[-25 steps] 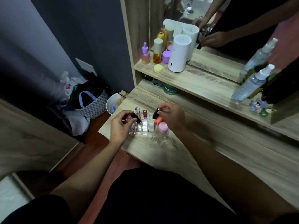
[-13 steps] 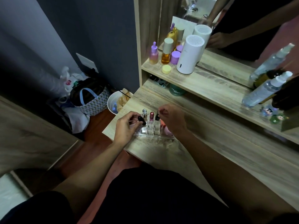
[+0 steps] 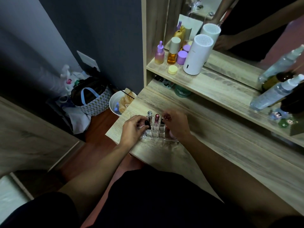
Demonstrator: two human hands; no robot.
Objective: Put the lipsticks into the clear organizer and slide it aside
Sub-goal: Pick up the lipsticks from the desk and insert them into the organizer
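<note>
A clear organizer [image 3: 155, 134] with small square slots stands near the left end of the wooden desk [image 3: 222, 153]. A silver-capped lipstick [image 3: 149, 115] and a pink one [image 3: 157, 118] stand upright in its back row. My left hand [image 3: 133, 130] pinches a black lipstick [image 3: 147, 124] over the left slots. My right hand [image 3: 176, 125] holds a dark lipstick [image 3: 162, 120] set low in a back slot next to the pink one. A pink object under my right palm is mostly hidden.
The desk's left edge lies just beside the organizer, with a white bin [image 3: 118, 102] and a checked bag [image 3: 93, 99] on the floor below. A shelf [image 3: 213, 83] behind carries bottles, a white cylinder [image 3: 196, 55] and spray bottles [image 3: 276, 93]. A mirror stands above.
My right hand has lowered its dark lipstick from above the organizer down into a back slot. My left hand has kept its black lipstick over the left side. The camera view has shifted left.
</note>
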